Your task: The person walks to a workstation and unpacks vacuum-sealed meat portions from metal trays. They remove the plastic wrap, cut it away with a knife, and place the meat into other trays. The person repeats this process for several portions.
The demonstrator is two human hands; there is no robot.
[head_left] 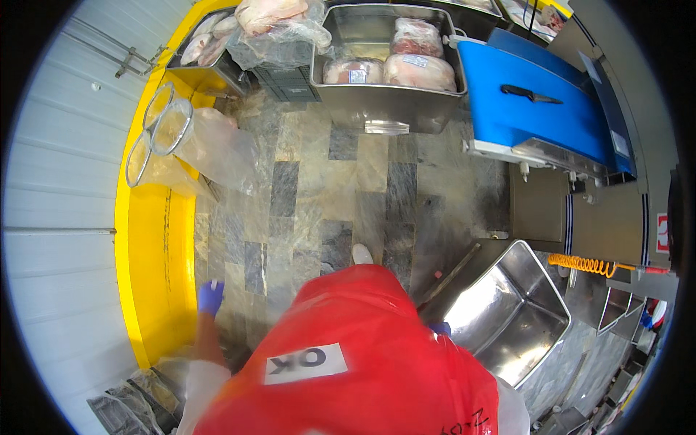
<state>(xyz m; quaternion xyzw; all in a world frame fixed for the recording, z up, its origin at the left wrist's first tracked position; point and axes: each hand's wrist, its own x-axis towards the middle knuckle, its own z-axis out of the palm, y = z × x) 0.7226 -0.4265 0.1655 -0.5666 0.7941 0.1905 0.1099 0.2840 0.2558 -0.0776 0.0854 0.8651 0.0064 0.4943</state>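
My left hand, in a blue glove, hangs beside the yellow barrier at lower left, fingers curled around a small pale item I cannot make out. My right hand, also gloved blue, is mostly hidden behind my red apron, next to a large stainless bin at lower right; its grip is not visible. A white boot shows below the apron. A small pink scrap lies on the tiled floor near that bin.
Ahead stand steel bins with bagged meat, a grey crate and a blue board holding a knife. Clear bags hang on metal hoops along the yellow barrier. An orange coiled hose is at right.
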